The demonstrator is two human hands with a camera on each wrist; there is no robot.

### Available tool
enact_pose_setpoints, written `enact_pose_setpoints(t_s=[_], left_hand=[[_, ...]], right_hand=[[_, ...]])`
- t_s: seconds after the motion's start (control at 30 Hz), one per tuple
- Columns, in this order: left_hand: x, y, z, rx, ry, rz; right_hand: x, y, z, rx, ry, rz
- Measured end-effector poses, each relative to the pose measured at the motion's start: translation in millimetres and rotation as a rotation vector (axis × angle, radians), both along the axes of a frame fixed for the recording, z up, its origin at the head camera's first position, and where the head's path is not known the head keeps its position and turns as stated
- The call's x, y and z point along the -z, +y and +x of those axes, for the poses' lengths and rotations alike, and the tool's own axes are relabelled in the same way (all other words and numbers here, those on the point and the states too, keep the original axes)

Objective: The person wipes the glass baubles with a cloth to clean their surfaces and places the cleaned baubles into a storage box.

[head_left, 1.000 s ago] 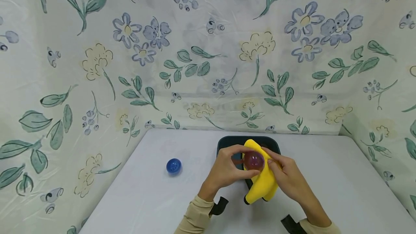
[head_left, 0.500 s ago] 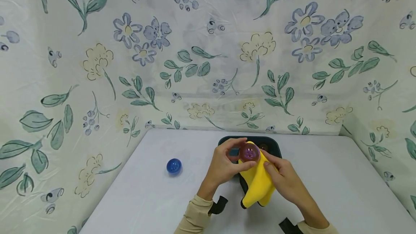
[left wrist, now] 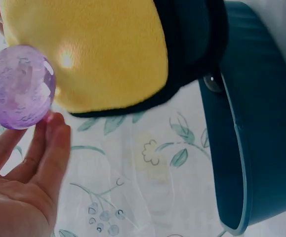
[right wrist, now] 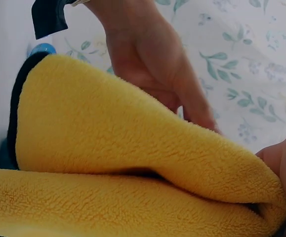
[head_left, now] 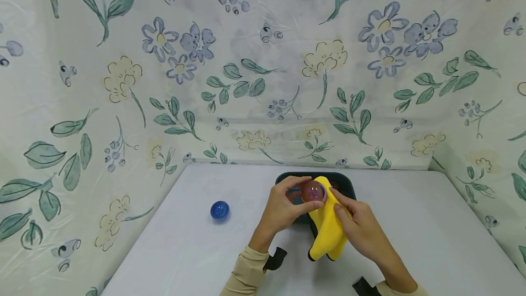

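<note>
A clear purple ball (head_left: 311, 192) sits between the thumb and fingers of my left hand (head_left: 280, 208). My right hand (head_left: 363, 225) pinches the upper part of a yellow plush cloth (head_left: 328, 234) with dark edging, which hangs in folds. The cloth is against or just beside the ball's right side. In the left wrist view the purple ball (left wrist: 19, 86) shows near the yellow cloth (left wrist: 93, 54). Across the right wrist view the folded cloth (right wrist: 83, 118) hides part of the left hand (right wrist: 147, 59).
Below and behind the hands stands a dark teal tray (head_left: 283, 177), with a dark round thing (head_left: 334, 186) partly visible inside. A blue ball (head_left: 219, 211) lies on the white table (head_left: 176, 250) to the left. A floral curtain (head_left: 246, 104) closes off the back.
My left hand and the ball have shifted slightly left and up. The cloth's upper end now shows beside the ball, and my right hand has moved a little left.
</note>
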State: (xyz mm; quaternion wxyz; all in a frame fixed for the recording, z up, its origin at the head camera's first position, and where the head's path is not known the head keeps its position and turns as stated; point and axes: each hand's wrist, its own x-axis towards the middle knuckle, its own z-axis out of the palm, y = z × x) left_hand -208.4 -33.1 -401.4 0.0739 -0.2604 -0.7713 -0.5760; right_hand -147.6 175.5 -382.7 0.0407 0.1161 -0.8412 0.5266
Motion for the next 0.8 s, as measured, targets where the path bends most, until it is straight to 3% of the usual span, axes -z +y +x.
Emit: enact_pose_setpoints(t_s=[0.37, 0.6, 0.8], left_hand=[[0.5, -2, -1.7, -0.016, -0.038, -0.052], [5.3, 4, -2.2, -0.018, 0.052, -0.099], [6.7, 8, 1.8, 0.049, 0.100, -0.115]], right_hand=[[-3.8, -4, 8.0, 0.039, 0.122, 0.102], [-1.9, -3, 9.9, 0.015, 0.232, 0.113], [-0.3, -1, 7.3, 0.006, 0.301, 0.121]])
